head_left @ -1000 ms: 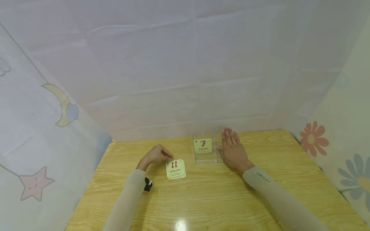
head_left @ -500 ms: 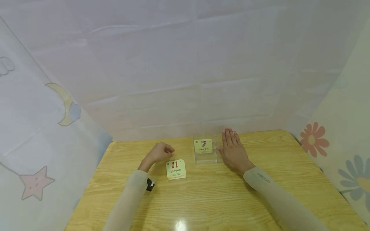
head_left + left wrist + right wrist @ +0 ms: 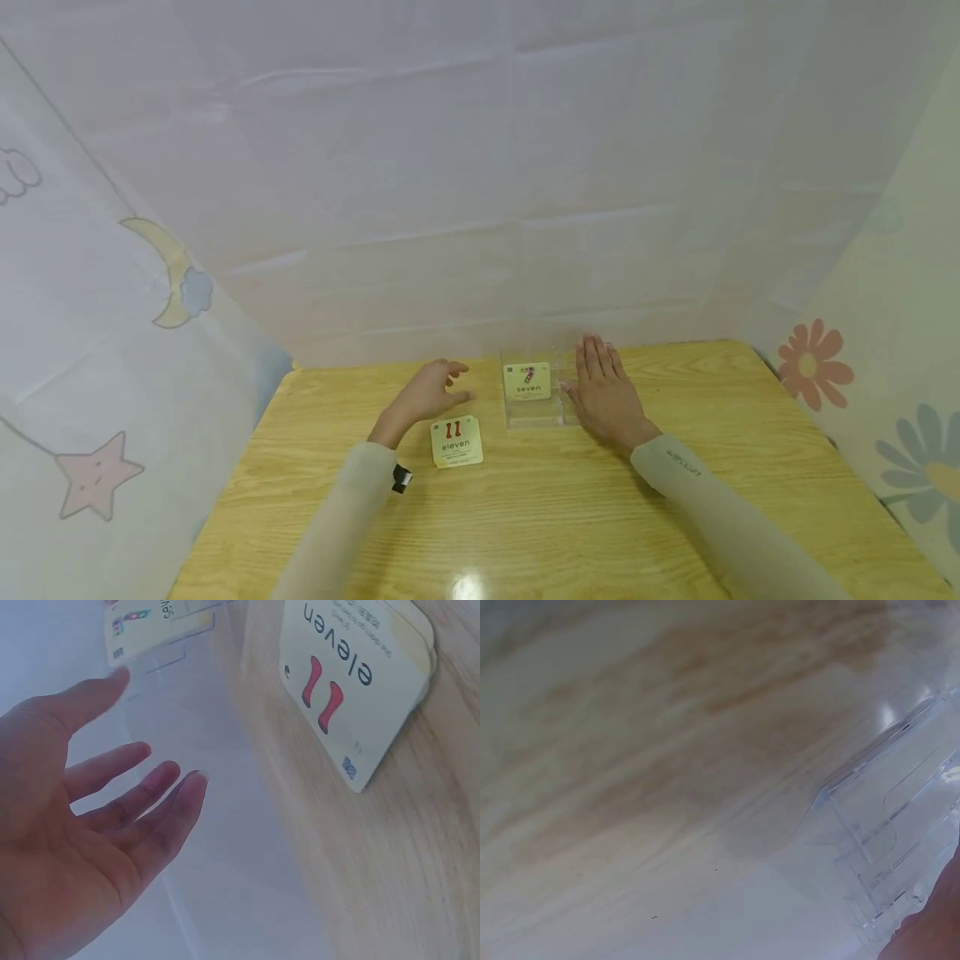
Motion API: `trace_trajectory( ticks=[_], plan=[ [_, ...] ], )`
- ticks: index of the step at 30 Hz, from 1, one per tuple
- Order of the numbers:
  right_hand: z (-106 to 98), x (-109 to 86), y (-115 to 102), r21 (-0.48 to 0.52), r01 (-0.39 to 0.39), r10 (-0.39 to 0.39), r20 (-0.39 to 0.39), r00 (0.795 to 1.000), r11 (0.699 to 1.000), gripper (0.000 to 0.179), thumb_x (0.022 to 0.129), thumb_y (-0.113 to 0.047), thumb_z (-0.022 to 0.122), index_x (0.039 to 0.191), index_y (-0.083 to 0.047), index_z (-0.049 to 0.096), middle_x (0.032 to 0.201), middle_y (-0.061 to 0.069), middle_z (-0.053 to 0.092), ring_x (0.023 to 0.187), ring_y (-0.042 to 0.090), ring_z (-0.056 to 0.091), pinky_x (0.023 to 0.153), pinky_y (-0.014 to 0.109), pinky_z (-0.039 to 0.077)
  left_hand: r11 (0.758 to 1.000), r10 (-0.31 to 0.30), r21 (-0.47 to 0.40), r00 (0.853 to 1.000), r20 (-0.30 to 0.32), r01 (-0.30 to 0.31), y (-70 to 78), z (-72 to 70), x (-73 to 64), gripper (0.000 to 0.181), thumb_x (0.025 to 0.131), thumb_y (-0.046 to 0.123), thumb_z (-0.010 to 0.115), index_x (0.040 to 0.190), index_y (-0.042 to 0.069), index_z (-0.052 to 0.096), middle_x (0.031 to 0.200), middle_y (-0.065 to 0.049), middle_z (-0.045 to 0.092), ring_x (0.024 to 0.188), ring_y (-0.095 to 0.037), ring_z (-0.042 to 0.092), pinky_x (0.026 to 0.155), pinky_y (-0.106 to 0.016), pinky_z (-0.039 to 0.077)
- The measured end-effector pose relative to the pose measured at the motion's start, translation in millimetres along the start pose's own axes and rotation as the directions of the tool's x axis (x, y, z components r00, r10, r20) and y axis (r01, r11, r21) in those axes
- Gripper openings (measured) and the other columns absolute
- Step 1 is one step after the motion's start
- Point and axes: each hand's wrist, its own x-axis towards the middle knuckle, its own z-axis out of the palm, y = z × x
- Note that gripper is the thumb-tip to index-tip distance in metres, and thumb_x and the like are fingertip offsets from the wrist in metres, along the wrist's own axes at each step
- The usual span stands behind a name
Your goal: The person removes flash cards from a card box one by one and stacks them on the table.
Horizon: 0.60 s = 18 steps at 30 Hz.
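Note:
My left hand (image 3: 427,393) is in the air between a stack of cards and a clear plastic holder (image 3: 534,416). Its fingers are spread and hold nothing, as the left wrist view also shows. Topmost on the stack lies a pale yellow "eleven" card (image 3: 457,442) with a red 11, flat on the table. A "seven" card (image 3: 527,382) stands in the holder, its face toward me. Along the holder's right side lies my right hand (image 3: 606,398), fingers straight and pointing away from me. The right wrist view has the stepped clear edges of the holder (image 3: 877,847) beside that hand.
The wooden table (image 3: 525,517) carries the cards and the holder. A pale cloth backdrop (image 3: 480,208) rises right behind its far edge, close to the holder. Printed side cloths with a star (image 3: 97,477) and flowers (image 3: 816,361) flank the table.
My left hand has moved away from the top corner of the card stack, right and toward the holder, its fingers spreading. The right hand, stack and holder have stayed put.

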Motion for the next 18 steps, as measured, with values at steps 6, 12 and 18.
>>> trace_trajectory(
  ticks=[6,12,18],
  plan=[
    [1,1.0,1,-0.018,0.006,-0.006,-0.021,1.000,1.000,0.081,0.113,-0.045,0.042,0.164,0.010,0.013,0.174,0.030,0.009,0.165,0.044,0.008,0.136,0.059,0.008,0.999,0.014,0.047,1.000,0.005,-0.015,10.9,0.9,3.3,0.068,0.100,0.045,0.071,0.153,0.006,0.053,0.152,-0.020,0.057,0.134,-0.038,0.061,0.109,-0.054,0.055],
    [0,0.9,0,-0.015,0.013,-0.013,-0.047,0.999,1.000,0.080,0.112,-0.044,0.045,0.163,0.011,0.017,0.173,0.031,0.014,0.164,0.045,0.011,0.136,0.059,0.010,0.993,0.045,0.109,0.999,0.005,-0.046,20.2,4.4,4.4,0.072,0.100,0.051,0.068,0.156,0.008,0.050,0.162,-0.018,0.048,0.145,-0.039,0.053,0.118,-0.055,0.049],
    [0,-0.2,0,-0.021,0.013,-0.013,-0.034,0.999,1.000,0.081,0.112,-0.044,0.043,0.164,0.011,0.013,0.174,0.031,0.010,0.164,0.045,0.009,0.136,0.058,0.008,0.977,0.104,0.187,0.995,-0.011,-0.100,31.1,9.7,8.3,0.072,0.102,0.047,0.068,0.157,0.007,0.047,0.160,-0.017,0.050,0.143,-0.036,0.055,0.117,-0.052,0.051]
  ],
)
